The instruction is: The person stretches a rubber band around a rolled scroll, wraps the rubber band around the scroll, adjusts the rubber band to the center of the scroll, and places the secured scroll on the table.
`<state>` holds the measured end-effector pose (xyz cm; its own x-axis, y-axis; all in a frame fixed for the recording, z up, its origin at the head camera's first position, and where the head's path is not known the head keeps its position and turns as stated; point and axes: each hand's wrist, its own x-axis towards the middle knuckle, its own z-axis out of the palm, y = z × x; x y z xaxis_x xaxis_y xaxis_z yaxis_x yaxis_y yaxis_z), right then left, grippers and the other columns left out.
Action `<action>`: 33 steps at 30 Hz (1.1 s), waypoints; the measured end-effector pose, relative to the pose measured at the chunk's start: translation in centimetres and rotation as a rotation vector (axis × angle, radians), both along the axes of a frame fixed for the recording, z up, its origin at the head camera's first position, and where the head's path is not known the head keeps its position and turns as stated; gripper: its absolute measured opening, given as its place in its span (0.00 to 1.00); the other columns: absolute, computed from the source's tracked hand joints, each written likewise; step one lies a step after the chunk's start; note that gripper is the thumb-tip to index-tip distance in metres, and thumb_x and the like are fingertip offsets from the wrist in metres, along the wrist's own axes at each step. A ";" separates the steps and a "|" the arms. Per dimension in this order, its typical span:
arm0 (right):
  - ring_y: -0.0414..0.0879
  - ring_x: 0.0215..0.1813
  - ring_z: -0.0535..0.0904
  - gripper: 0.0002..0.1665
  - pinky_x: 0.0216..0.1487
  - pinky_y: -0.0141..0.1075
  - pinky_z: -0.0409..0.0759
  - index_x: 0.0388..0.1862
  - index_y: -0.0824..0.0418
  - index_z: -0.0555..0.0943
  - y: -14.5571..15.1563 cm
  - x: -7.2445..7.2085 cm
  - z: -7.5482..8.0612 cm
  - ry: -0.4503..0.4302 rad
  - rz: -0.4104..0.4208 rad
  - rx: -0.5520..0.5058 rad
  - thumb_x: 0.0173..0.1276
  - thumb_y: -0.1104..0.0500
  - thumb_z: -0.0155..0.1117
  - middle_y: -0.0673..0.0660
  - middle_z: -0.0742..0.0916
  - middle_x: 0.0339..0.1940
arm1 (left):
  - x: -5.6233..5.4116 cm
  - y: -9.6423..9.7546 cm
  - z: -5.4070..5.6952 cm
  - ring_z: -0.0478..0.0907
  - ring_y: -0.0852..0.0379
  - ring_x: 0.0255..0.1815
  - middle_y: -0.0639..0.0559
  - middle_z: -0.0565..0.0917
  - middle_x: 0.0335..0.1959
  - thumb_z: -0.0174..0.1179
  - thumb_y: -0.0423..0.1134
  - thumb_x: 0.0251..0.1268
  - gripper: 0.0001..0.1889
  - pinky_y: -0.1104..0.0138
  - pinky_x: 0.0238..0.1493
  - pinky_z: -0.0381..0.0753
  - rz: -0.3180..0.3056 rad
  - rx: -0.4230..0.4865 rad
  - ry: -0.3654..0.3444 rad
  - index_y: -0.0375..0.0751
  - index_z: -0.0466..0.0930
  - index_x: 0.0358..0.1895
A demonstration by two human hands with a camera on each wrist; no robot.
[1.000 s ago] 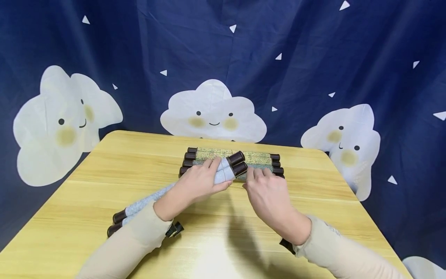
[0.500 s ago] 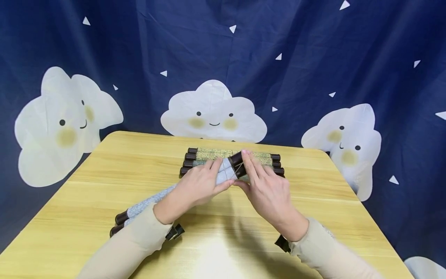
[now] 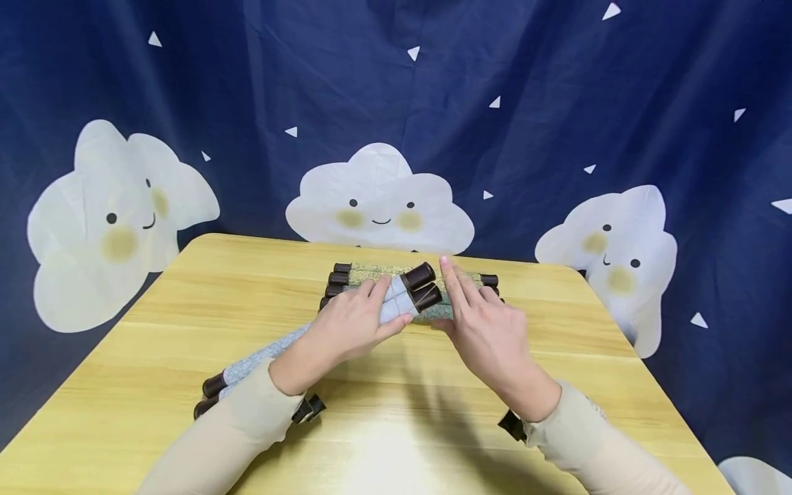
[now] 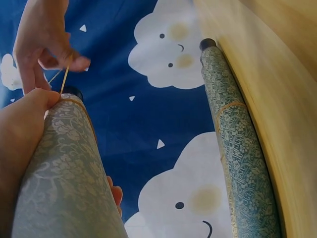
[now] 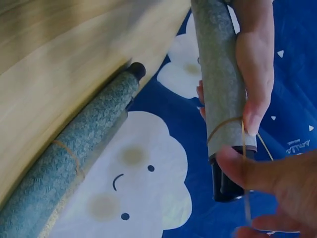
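Note:
Two pale blue patterned scrolls (image 3: 269,354) with dark brown end caps lie side by side, slanting across the head view. My left hand (image 3: 349,320) grips them near their upper right ends. A thin tan rubber band (image 4: 66,82) circles that end and is stretched out toward my right hand. Just right of the caps is my right hand (image 3: 489,330), its index finger straight and the thumb spread apart. In the right wrist view the band runs past the right thumb (image 5: 257,176) to the fingers below. The left thumb (image 5: 253,111) presses close to the band.
Behind the hands, yellow scrolls (image 3: 377,273) and green scrolls (image 5: 44,183) lie in a row on the wooden table (image 3: 383,426). A rubber band (image 5: 72,153) circles a green one. A blue curtain (image 3: 526,55) with clouds hangs beyond the table.
My right hand's curled fingers straightened and reached over the dark caps, then drew back to the right, thumb and fingers spread. My left hand keeps its grip on the pale blue scrolls.

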<state>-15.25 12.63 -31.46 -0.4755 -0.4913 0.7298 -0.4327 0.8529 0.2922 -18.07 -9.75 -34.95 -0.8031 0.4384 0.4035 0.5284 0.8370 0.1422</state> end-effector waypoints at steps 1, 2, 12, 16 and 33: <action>0.53 0.34 0.82 0.65 0.11 0.39 0.71 0.75 0.58 0.64 0.1 0.0 0.0 -0.030 0.000 0.020 0.39 0.43 0.84 0.55 0.82 0.61 | 0.0 0.0 -0.1 0.79 0.50 0.31 0.41 0.80 0.46 0.44 0.70 0.68 0.42 0.60 0.24 0.80 -0.002 -0.003 0.002 0.35 0.64 0.68; 0.54 0.38 0.83 0.67 0.11 0.40 0.73 0.76 0.58 0.63 0.2 0.0 0.1 -0.060 0.008 0.036 0.38 0.41 0.84 0.54 0.80 0.63 | -0.1 0.0 -0.2 0.79 0.50 0.31 0.41 0.80 0.46 0.44 0.70 0.68 0.42 0.61 0.24 0.80 -0.008 -0.004 0.003 0.35 0.65 0.68; 0.55 0.68 0.71 0.74 0.44 0.47 0.84 0.78 0.63 0.56 1.7 -1.1 0.8 -0.312 0.207 0.110 0.37 0.36 0.82 0.60 0.69 0.74 | -0.3 -0.2 -0.6 0.83 0.47 0.38 0.40 0.80 0.52 0.45 0.69 0.68 0.41 0.58 0.34 0.85 -0.138 -0.031 0.016 0.37 0.64 0.70; 0.54 0.73 0.63 0.73 0.66 0.49 0.71 0.77 0.66 0.56 2.3 -1.6 0.6 -0.384 0.303 0.132 0.39 0.37 0.82 0.62 0.66 0.75 | -0.4 -0.2 -0.8 0.84 0.44 0.42 0.38 0.80 0.53 0.46 0.68 0.69 0.41 0.57 0.36 0.86 -0.198 -0.059 0.046 0.36 0.64 0.70; 0.49 0.70 0.69 0.63 0.73 0.52 0.58 0.73 0.62 0.66 4.1 -3.4 -1.3 -0.345 0.545 0.194 0.43 0.32 0.76 0.56 0.74 0.70 | -1.0 -0.1 -1.6 0.81 0.51 0.34 0.43 0.81 0.47 0.29 0.71 0.71 0.45 0.63 0.34 0.85 -0.438 -0.114 0.239 0.32 0.68 0.66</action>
<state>-18.67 16.75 -32.73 -0.3123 -0.8339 0.4551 -0.8827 0.4318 0.1854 -19.05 -9.84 -36.57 -0.4249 0.7650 0.4839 0.8398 0.5327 -0.1048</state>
